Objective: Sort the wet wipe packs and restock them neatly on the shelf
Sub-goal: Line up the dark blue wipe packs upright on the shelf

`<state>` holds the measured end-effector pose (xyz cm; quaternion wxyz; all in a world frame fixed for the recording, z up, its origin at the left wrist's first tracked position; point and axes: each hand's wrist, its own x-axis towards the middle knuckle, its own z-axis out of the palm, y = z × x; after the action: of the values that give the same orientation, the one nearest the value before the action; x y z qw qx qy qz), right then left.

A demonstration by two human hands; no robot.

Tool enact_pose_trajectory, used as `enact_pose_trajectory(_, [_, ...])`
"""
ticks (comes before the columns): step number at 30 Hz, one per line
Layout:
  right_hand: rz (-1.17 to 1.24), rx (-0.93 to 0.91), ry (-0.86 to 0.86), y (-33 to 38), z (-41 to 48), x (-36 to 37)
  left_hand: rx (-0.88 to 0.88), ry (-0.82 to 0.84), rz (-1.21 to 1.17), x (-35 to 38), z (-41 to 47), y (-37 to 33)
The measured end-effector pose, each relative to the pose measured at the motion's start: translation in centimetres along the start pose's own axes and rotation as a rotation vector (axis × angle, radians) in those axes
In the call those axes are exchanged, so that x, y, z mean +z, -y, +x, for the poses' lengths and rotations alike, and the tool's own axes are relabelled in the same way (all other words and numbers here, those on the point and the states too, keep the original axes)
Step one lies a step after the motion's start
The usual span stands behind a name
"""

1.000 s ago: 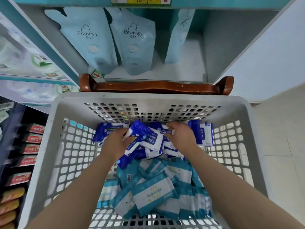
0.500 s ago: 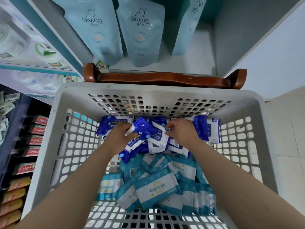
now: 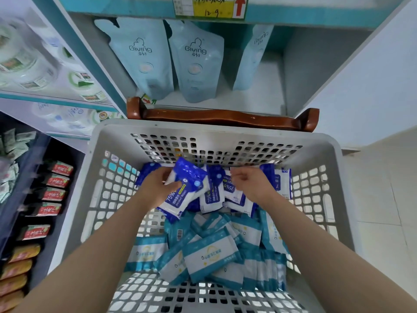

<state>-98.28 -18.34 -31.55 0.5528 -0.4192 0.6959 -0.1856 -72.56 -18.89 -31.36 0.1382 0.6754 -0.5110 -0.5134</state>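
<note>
Pack of blue alcohol wipes (image 3: 187, 190) sits tilted at far end of grey basket (image 3: 225, 132), gripped by left hand (image 3: 155, 188), thumb across its face. Right hand (image 3: 252, 186) hovers over neighbouring blue packs (image 3: 232, 193), fingers curled; cannot tell if it pinches anything. Teal packs (image 3: 209, 256) heaped at near end

Single cam, head-worn, wide-angle, so straight lines bow near the edges. Looks fwd & steeply down into the grey basket (image 3: 225, 132), which fills the lower two-thirds of frame. Very close: both forearms enter from the bottom corners. The left hand (image 3: 155, 188) and right hand (image 3: 252, 186) sit approx. mid-frame, at arm's reach. The top third catches the shelf (image 3: 259, 86) bay straight ahead, just beyond the basket. Side shelves (image 3: 58, 101) run down the left edge, and the floor (image 3: 383, 199) shows at right.
</note>
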Motion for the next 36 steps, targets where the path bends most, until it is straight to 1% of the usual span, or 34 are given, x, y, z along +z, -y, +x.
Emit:
enact_pose_trajectory(2, [-0.076, 0.086, 0.007, -0.8, 0.1, 1.0, -0.042, -0.090, 0.004, -0.5, -0.7, 1.2])
enact_pose_trajectory(5, [-0.097, 0.198, 0.019, -1.4, 0.3, 2.9, -0.113, -0.124, 0.002, -0.4, -1.1, 3.1])
enact_pose_trajectory(7, [-0.052, 0.207, 0.010, -2.0, 1.0, 4.0, -0.148, -0.127, 0.077, 0.0, -1.1, 3.8])
enact_pose_trajectory(10, [0.118, 0.213, -0.002, -1.9, 1.3, 4.9, -0.183, -0.161, 0.203, 0.6, -0.6, 5.3])
enact_pose_trajectory(12, [0.184, 0.246, 0.001, -1.9, 1.1, 5.4, -0.181, -0.174, 0.223, 0.8, -0.6, 5.6])
enact_pose_trajectory(18, [0.177, 0.196, 0.022, -1.9, 1.4, 7.0, -0.138, -0.159, 0.213, 1.2, -0.4, 5.9])
enact_pose_trajectory(22, [-0.051, 0.128, -0.013, -1.4, 1.7, 7.7, -0.123, -0.158, 0.166, 1.2, -0.6, 5.8])
enact_pose_trajectory(24, [-0.078, 0.107, -0.030, -1.1, 1.5, 7.2, -0.114, -0.161, 0.111, 1.0, -1.0, 5.5])
enact_pose_trajectory(26, [-0.114, 0.037, -0.077, -1.1, 1.2, 6.3, -0.109, -0.160, 0.017, 0.7, -1.3, 5.1])
enact_pose_trajectory(27, [-0.181, -0.020, -0.118, -1.2, 1.1, 5.8, -0.104, -0.158, -0.036, 0.6, -1.5, 4.9])
enact_pose_trajectory(28, [-0.300, -0.074, -0.172, -1.4, 0.9, 5.3, -0.101, -0.155, -0.071, 0.5, -1.6, 4.6])
enact_pose_trajectory(30, [-0.602, -0.136, -0.306, -1.6, 0.5, 4.3, -0.086, -0.155, -0.071, 0.5, -1.8, 4.0])
enact_pose_trajectory(31, [-0.708, -0.121, -0.337, -1.5, 0.2, 3.9, -0.074, -0.158, -0.043, 0.5, -1.9, 3.8])
enact_pose_trajectory(33, [-0.828, -0.078, -0.302, -1.6, 0.1, 3.7, -0.050, -0.155, 0.046, 0.6, -2.0, 3.7])
enact_pose_trajectory(36, [-0.809, -0.047, -0.267, -1.6, 0.2, 4.3, -0.055, -0.129, 0.089, 0.7, -2.0, 3.8])
